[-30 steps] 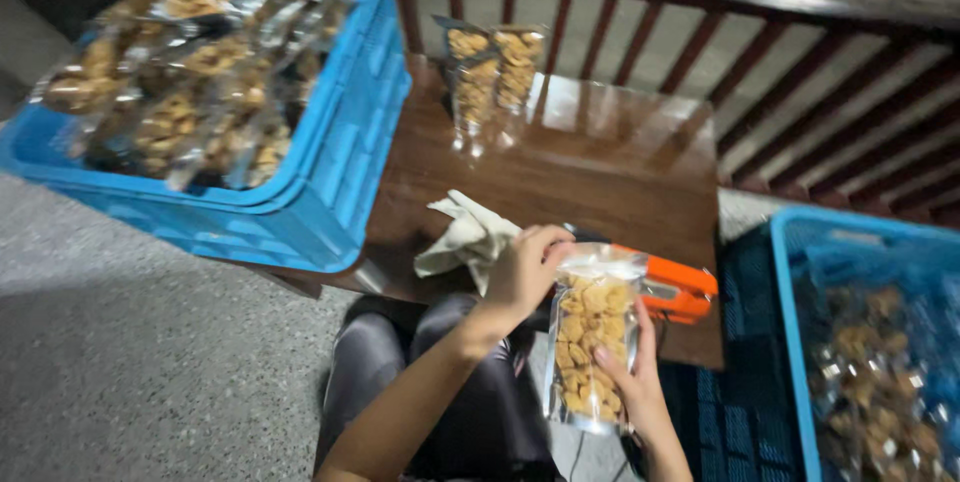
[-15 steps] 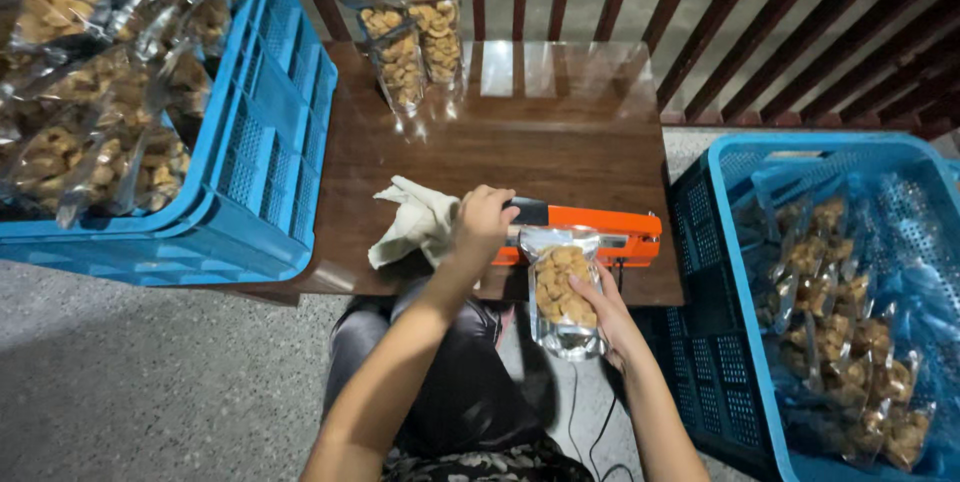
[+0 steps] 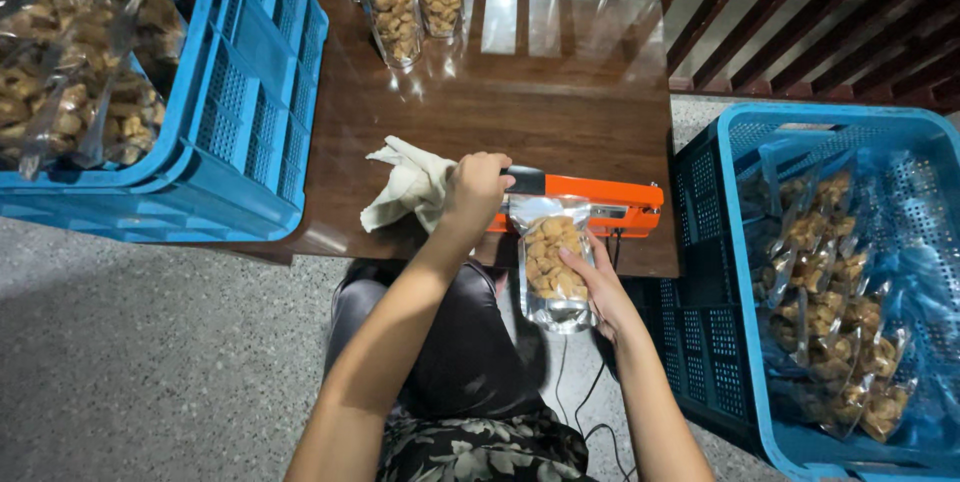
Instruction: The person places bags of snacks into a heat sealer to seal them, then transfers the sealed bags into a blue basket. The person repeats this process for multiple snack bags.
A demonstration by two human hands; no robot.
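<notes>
Just right of the frame's centre, a clear plastic pouch filled with pale brown snack pieces (image 3: 552,260) hangs over the near edge of the dark brown wooden counter (image 3: 560,92), its top edge tucked into the long orange bar-shaped heat sealer (image 3: 590,210), apparently so the mouth lies flat across the sealing strip. The right hand (image 3: 597,287) supports the pouch from its right side, fingers curled against its face, which keeps it level and hanging straight. The left hand (image 3: 475,192) presses down on the black handle end of the sealer, fingers closed over it; a crumpled cream cloth (image 3: 405,185) lies just beside that hand. The pouch's long axis runs top to bottom in the frame, mouth pointing up toward the sealer, base toward the person's lap.
</notes>
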